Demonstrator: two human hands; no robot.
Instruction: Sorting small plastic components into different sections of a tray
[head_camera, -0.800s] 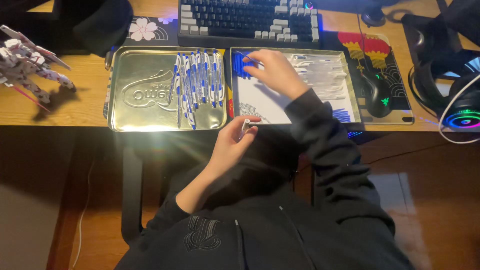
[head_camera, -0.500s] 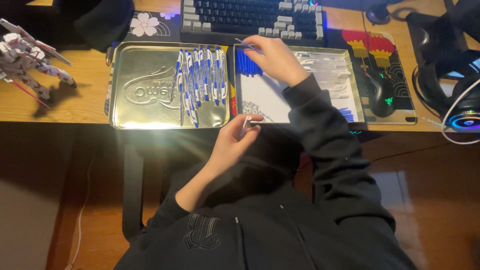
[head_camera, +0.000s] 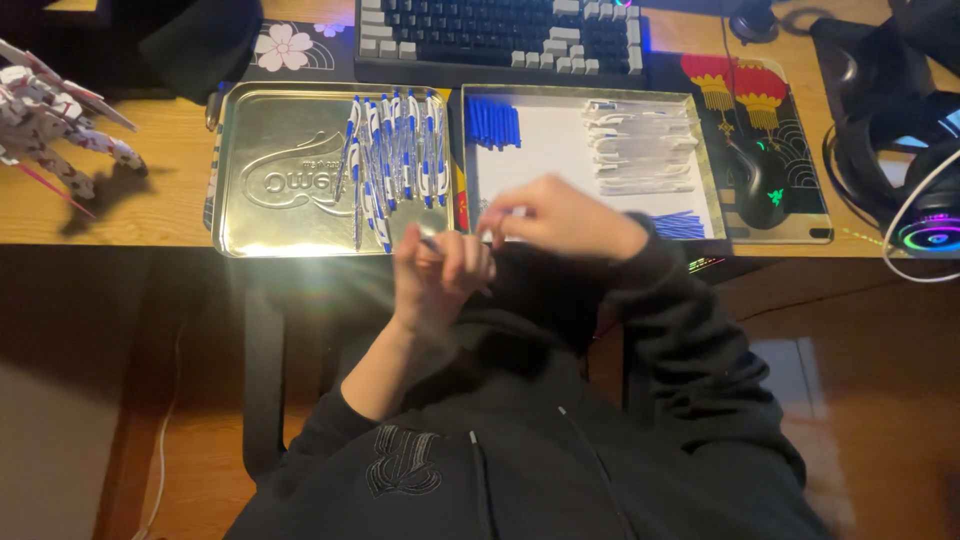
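Meeting just in front of the desk (head_camera: 120, 215) edge, both hands pinch one small pen part (head_camera: 432, 243) between them — left hand (head_camera: 440, 280) curled low, right hand (head_camera: 560, 215) nearer the tray of blue caps (head_camera: 493, 122); finished pens (head_camera: 392, 150) lie lengthwise away in the left tin (head_camera: 270, 180).

black hoodie | embroidered chest emblem | drawstrings | long sleeves

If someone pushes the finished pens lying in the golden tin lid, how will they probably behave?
The pens look thin, round and light, so they would probably roll or slide easily. The golden tin lid seems smooth, yet its raised rim should likely stop them.
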